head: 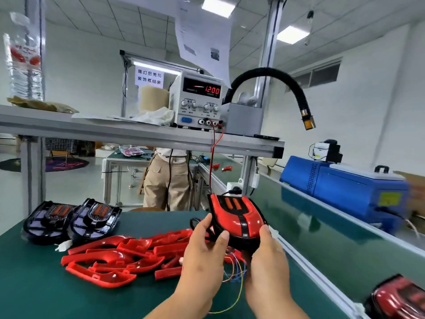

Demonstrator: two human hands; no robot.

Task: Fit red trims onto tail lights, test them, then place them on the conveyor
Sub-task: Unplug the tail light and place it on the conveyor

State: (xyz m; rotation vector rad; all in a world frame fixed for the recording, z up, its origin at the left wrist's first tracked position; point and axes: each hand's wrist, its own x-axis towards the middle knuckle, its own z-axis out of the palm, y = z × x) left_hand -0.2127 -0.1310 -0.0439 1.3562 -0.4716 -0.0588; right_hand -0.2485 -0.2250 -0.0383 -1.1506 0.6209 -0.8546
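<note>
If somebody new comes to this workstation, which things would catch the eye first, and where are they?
Probably the glossy red tail light, held above the green table by the left hand and right hand. Next, the heap of loose red trims on the table left of the hands, with two black untrimmed tail lights behind it. On the shelf above, the power supply shows 12.00 in red digits.

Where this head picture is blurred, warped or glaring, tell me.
Head view: the blue machine and the tail light on the conveyor at the right edge smear with blur; the aluminium column leans, likely wide-angle distortion; ceiling panels blow out white; the glossy belt mirrors the machine; the held tail light is sharp.
</note>
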